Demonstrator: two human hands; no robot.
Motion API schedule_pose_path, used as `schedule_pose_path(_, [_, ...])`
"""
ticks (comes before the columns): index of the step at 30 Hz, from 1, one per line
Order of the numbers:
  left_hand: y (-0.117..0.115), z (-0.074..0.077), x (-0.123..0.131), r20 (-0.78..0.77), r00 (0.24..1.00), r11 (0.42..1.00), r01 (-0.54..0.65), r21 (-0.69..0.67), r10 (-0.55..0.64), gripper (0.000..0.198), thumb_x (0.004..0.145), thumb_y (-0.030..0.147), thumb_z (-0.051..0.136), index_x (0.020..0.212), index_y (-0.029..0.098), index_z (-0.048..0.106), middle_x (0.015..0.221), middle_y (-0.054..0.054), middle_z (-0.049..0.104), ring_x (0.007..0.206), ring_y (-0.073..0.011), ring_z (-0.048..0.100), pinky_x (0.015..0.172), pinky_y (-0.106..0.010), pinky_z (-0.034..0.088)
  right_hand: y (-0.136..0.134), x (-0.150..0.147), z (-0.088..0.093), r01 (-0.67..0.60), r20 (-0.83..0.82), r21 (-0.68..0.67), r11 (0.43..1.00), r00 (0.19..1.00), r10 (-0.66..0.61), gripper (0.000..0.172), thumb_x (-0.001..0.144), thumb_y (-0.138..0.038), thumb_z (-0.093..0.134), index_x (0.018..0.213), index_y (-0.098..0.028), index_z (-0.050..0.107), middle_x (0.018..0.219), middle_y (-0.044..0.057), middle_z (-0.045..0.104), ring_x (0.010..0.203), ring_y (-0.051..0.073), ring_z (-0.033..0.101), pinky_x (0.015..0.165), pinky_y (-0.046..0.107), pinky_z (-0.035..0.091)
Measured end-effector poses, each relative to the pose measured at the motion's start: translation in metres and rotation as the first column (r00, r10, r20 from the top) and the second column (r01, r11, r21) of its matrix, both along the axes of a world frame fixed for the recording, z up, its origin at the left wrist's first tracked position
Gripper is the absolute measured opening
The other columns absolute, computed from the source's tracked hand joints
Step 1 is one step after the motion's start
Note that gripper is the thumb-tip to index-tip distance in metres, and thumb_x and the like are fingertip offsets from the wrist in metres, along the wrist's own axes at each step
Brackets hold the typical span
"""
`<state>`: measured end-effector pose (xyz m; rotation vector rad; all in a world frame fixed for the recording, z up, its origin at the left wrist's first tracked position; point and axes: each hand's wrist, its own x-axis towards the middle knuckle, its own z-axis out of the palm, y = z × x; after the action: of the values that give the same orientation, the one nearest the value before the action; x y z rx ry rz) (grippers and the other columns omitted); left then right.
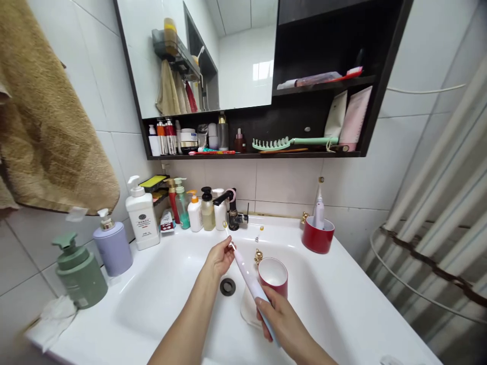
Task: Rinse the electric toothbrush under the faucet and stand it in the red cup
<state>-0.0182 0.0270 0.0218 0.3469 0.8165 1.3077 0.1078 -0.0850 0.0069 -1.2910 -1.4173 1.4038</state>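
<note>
Right hand (277,313) is gripping an electric toothbrush (247,272), likely light, stiff, slippery, best held by its handle (255,288); ahead, left hand (220,257) is pinching its neck (233,246).

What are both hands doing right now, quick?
Left hand: closed, fingers on the white neck of the toothbrush.
Right hand: closed, holding the toothbrush by its handle.

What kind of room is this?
It looks like a bathroom. You can see a white sink with a black tap, a mirror above it, and an electric toothbrush in the person's hands.
</note>
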Motion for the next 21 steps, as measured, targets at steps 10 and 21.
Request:
schedule_pose_path(10, [0.002, 0.004, 0.008, 0.03, 0.999, 0.999, -0.029, 0.031, 0.028, 0.012, 0.066, 0.01, 0.049, 0.055, 0.011, 0.043, 0.043, 0.002, 0.042, 0.036, -0.0038, 0.043, 0.038, -0.013, 0.04, 0.004, -0.001, -0.006, 0.009, 0.007, 0.002, 1.0, 1.0, -0.009, 0.021, 0.07, -0.033, 0.035, 0.077, -0.015, 0.04, 0.055, -0.005, 0.043, 0.033, 0.002, 0.035, 0.037, 0.018, 0.028])
schedule_pose_path(21, [-0.002, 0.002, 0.015, 0.072, 0.993, 0.995, -0.094, 0.027, 0.092, 0.012, 0.066, 0.009, 0.048, 0.056, 0.011, 0.043, 0.047, 0.002, 0.043, 0.04, -0.0032, 0.044, 0.042, -0.013, 0.042, 0.002, -0.001, -0.007, -0.022, -0.048, 0.004, 1.0, 0.999, 0.022, 0.022, 0.071, -0.037, 0.035, 0.07, -0.016, 0.039, 0.056, -0.005, 0.043, 0.033, 0.002, 0.036, 0.038, 0.018, 0.028])
